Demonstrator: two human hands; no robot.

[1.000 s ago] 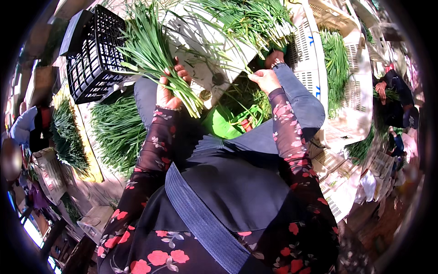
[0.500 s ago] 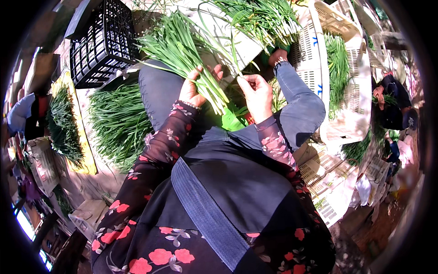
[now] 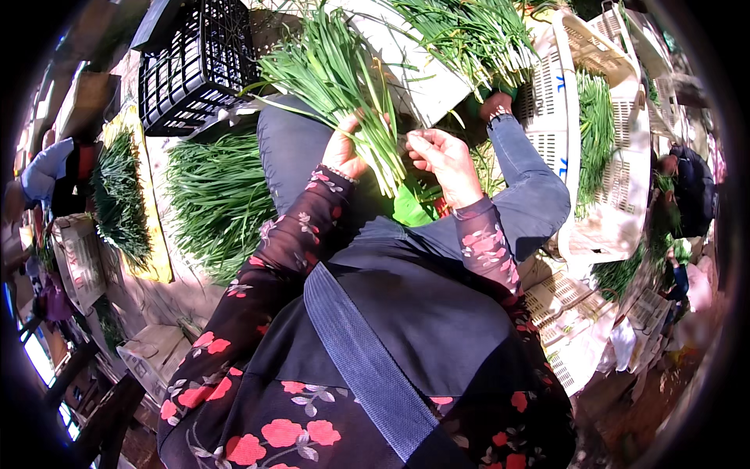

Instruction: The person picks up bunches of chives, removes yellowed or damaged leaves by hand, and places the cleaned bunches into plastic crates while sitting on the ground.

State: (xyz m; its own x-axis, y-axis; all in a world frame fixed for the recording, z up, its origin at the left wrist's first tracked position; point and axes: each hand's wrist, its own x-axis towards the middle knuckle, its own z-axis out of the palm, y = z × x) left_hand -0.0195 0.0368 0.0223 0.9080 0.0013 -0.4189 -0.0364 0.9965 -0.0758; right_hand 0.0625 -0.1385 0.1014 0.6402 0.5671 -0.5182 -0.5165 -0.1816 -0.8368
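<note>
In the head view, the left hand (image 3: 346, 150) is closed around the bundle of long green leaves (image 3: 332, 74), clamped low near the pale stalk ends; that hold probably keeps the stalks together while their tips fan out freely. The bundle slants above the lap, between the bent knees, its pale ends toward the person, which likely puts them within easy reach of the other hand. The right hand (image 3: 444, 160) is just beside it, thumb and fingertips drawn together; whether a thin stalk lies between them I cannot tell. Beyond, more greens (image 3: 469, 39) lie over a white board (image 3: 430, 90), apparently set close for reaching. A leafy heap (image 3: 219, 203) rests on the ground at the left, near a black crate (image 3: 195, 78). At the right, a white crate (image 3: 541, 102) holds leaves (image 3: 594, 141) laid lengthwise, perhaps to keep them straight. A bright green item (image 3: 410, 208) sits below the stalk ends.
</note>
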